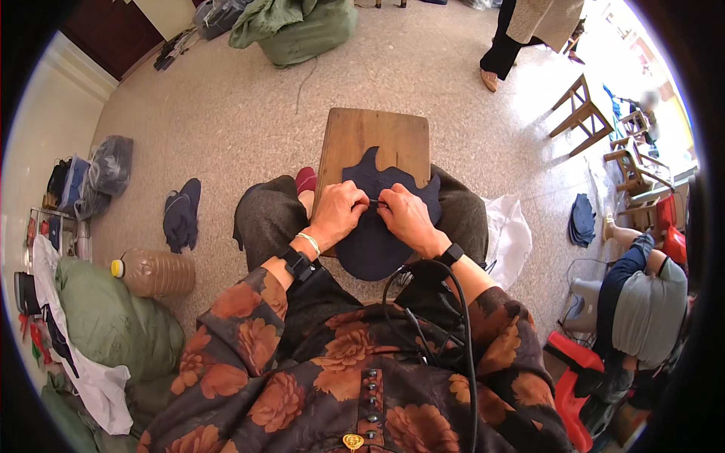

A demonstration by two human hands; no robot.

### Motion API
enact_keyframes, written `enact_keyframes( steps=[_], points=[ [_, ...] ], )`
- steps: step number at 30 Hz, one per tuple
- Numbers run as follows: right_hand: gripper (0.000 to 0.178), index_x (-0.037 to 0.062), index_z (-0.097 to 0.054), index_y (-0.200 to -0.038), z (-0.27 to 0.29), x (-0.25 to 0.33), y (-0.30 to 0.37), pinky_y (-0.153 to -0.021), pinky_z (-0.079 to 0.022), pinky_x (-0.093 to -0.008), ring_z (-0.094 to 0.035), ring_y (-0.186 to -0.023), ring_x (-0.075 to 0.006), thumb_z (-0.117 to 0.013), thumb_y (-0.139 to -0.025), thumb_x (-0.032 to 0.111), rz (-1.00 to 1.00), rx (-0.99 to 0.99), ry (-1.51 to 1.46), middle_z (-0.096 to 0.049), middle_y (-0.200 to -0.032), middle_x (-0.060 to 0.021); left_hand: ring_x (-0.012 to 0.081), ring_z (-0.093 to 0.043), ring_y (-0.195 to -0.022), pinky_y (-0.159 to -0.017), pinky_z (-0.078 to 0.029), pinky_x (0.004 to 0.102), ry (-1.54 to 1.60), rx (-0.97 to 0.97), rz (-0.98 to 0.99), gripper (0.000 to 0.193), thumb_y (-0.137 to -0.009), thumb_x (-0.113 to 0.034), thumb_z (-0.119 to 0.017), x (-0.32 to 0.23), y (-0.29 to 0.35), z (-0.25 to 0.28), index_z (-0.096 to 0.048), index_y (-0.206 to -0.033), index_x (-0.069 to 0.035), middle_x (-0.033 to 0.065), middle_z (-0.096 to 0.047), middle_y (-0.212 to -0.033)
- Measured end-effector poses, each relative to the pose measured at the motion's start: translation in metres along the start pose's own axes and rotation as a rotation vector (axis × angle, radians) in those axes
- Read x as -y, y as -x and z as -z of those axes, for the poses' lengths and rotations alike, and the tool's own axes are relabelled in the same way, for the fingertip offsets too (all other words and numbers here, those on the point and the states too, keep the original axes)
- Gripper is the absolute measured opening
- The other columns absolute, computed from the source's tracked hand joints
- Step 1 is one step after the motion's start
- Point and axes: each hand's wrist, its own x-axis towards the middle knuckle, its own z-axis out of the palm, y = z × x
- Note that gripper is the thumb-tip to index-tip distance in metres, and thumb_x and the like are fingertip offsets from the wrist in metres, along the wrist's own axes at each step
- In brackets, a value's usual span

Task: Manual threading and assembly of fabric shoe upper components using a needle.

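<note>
A dark navy piece of cut fabric (375, 253) lies partly on a small wooden stool (377, 127) and partly over my lap. Its far edge has curved points, and its near end is rounded. My left hand (338, 213) pinches the cloth near its middle, fingers closed. Facing it from the other side, my right hand (408, 217) pinches the same cloth. Fingertips of both hands nearly meet over a small dark fold or strip, too small to make out. Both wrists wear black bands.
Navy fabric pieces lie on the floor at left (181, 215) and right (581, 220). A brown-filled jug (157, 272) and a green sack (113, 317) stand left. A wooden stool (583, 115) stands far right, near a standing person (521, 34). Another person (642, 317) sits at right.
</note>
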Motion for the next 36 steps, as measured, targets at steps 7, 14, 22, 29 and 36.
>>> enact_keyframes(
  steps=[7, 14, 22, 29, 36],
  points=[
    [0.016, 0.0007, -0.059, -0.097, -0.001, 0.013, -0.003, -0.074, -0.055, -0.0504, -0.067, -0.087, -0.0439, -0.066, -0.084, 0.005, 0.041, 0.03, 0.131, -0.063, -0.098, -0.023, 0.0287, -0.065, -0.074, -0.066, -0.051, 0.039, 0.084, -0.045, 0.091, 0.007, -0.077, -0.004, -0.077, 0.0, 0.002, -0.003, -0.073, -0.083, -0.004, 0.0102, -0.065, -0.077],
    [0.016, 0.0001, -0.057, -0.098, -0.008, 0.001, -0.006, -0.076, -0.054, -0.0521, -0.066, -0.09, -0.0442, -0.061, -0.082, 0.001, 0.049, 0.058, 0.111, -0.065, -0.097, -0.0232, 0.0257, -0.064, -0.074, -0.07, -0.052, 0.037, 0.264, 0.011, 0.205, 0.013, -0.078, -0.003, -0.078, 0.0, 0.0, -0.005, -0.07, -0.088, -0.001, 0.0113, -0.063, -0.086],
    [0.007, 0.0006, -0.062, -0.087, 0.0, -0.005, 0.006, -0.073, -0.051, -0.0489, -0.064, -0.085, -0.0413, -0.061, -0.081, 0.003, 0.028, -0.024, -0.009, -0.064, -0.086, -0.0197, 0.0249, -0.063, -0.083, -0.074, -0.053, 0.0359, 0.152, 0.022, 0.126, 0.013, -0.078, 0.001, -0.077, 0.01, 0.006, -0.008, -0.065, -0.084, 0.0, 0.0127, -0.055, -0.101],
    [0.01, 0.0004, -0.061, -0.084, 0.002, -0.001, -0.006, -0.072, -0.053, -0.0514, -0.065, -0.081, -0.0426, -0.062, -0.082, 0.01, 0.045, 0.034, 0.171, -0.066, -0.09, -0.0194, 0.0308, -0.062, -0.089, -0.078, -0.051, 0.0397, 0.145, -0.004, 0.077, 0.005, -0.084, -0.002, -0.071, 0.006, 0.006, -0.011, -0.067, -0.087, 0.0, 0.0144, -0.057, -0.1],
    [0.014, -0.0018, -0.058, -0.084, 0.033, -0.02, 0.02, -0.073, -0.05, -0.0508, -0.064, -0.084, -0.0419, -0.061, -0.083, 0.011, -0.055, -0.051, 0.094, -0.064, -0.086, -0.0217, 0.0347, -0.059, -0.099, -0.09, -0.047, 0.0412, 0.197, 0.034, 0.076, 0.014, -0.096, -0.008, -0.056, 0.007, 0.009, -0.008, -0.065, -0.096, 0.002, 0.0167, -0.056, -0.105]
  ],
)
